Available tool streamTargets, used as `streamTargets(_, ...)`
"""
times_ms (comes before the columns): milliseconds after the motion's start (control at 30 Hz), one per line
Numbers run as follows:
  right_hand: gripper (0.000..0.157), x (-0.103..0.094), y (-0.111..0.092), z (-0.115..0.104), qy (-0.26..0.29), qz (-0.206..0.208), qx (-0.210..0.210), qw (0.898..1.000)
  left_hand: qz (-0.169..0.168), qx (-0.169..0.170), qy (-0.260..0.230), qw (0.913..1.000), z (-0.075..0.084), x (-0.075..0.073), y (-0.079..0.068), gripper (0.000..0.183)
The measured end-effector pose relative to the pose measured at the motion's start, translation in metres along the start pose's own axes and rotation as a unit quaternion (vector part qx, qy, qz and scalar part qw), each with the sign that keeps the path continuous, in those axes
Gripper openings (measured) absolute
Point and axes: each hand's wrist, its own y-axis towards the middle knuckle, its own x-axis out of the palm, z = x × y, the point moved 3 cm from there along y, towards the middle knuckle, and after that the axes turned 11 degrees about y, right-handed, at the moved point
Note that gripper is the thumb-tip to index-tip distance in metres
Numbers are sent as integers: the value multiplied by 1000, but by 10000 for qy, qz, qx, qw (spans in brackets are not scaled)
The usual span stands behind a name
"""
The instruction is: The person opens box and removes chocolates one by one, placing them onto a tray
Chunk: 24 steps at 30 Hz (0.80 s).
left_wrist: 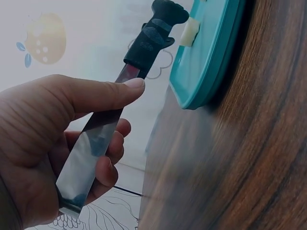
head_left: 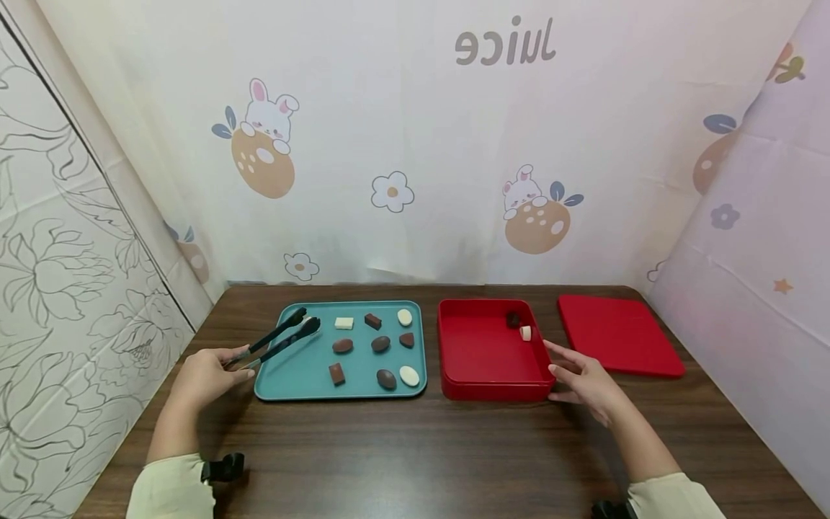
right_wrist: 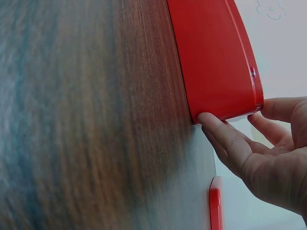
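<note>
My left hand (head_left: pixel 204 375) holds a pair of tongs (left_wrist: pixel 98 129) with black tips, thumb on one metal arm and fingers curled round the other side. The tips are apart over the left part of a teal tray (head_left: pixel 305 386). A pale bit shows by them in the head view; I cannot tell whether they touch it. On the tray lie several chocolates, among them a white bar (head_left: pixel 344 324) and a dark egg (head_left: pixel 386 379). My right hand (head_left: pixel 593 386) touches the right wall of a red box (right_wrist: pixel 216 57) with extended fingers. Inside are a dark chocolate (head_left: pixel 513 319) and a cream-coloured piece (head_left: pixel 525 333).
A flat red lid (head_left: pixel 619 335) lies right of the box, beyond my right hand. The tray and box stand side by side with a narrow gap on the brown wooden table (head_left: pixel 402 454). A printed curtain (head_left: pixel 421 108) hangs along the table's back edge.
</note>
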Motion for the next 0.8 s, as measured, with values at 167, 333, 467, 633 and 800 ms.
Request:
streamTargets(167, 62, -1, 1, -1, 7, 51, 26, 10000, 179, 77, -288, 9994, 6, 4, -1, 52)
streamTargets(333, 63, -1, 1, 0, -5, 31, 28, 10000, 374, 197, -535, 9977, 14, 6, -1, 48)
streamTargets(467, 63, 0, 0, 1, 21, 19, 11, 10000, 643, 399, -621, 9952, 19, 7, -1, 46)
streamTargets(633, 62, 0, 0, 1, 58, 5, -11, 10000, 892, 615, -709, 9916, 28, 8, 0, 45)
streamTargets(800, 62, 0, 0, 1, 66, 13, -19, 10000, 849, 763, -851, 9898, 39, 9, -1, 44)
